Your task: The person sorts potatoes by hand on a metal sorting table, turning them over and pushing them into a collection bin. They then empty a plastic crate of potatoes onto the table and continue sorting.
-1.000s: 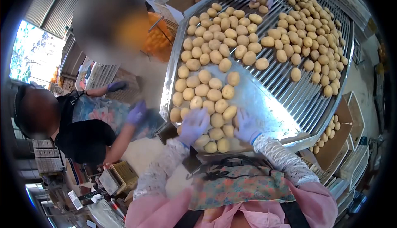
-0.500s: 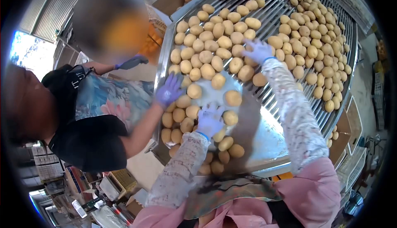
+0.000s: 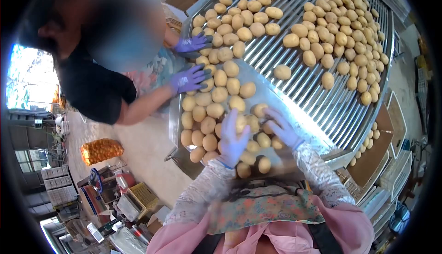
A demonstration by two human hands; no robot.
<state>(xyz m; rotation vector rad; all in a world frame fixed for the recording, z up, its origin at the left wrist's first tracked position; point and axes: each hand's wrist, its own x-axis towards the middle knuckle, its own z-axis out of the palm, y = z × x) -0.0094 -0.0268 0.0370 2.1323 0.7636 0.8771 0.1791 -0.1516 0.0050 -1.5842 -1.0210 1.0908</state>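
Both my hands wear pale purple gloves. Fingers apart, my left hand point(image 3: 234, 139) is upright among the potatoes on the smooth metal tray point(image 3: 294, 136) in front of me, touching some of them. My right hand point(image 3: 283, 129) is to its right, fingers stretched over a few potatoes point(image 3: 264, 139) at the edge of the group. Neither hand is closed around a potato. Left of my hands, more potatoes point(image 3: 208, 125) lie close together. Some potatoes near my body are blurred or partly hidden by my hands.
Across the tray's left edge, a co-worker's two gloved hands point(image 3: 189, 80) rest against potatoes. Ribbed metal rollers point(image 3: 317, 97) carry a large heap of potatoes point(image 3: 350, 37) at the right. An orange mesh sack point(image 3: 101, 151) is on the floor; a cardboard box point(image 3: 375, 148) stands at lower right.
My right hand has come back from the rollers to the tray, and potatoes have shifted toward me. My left hand moved slightly nearer. The co-worker has leaned in, with both hands now at the potatoes.
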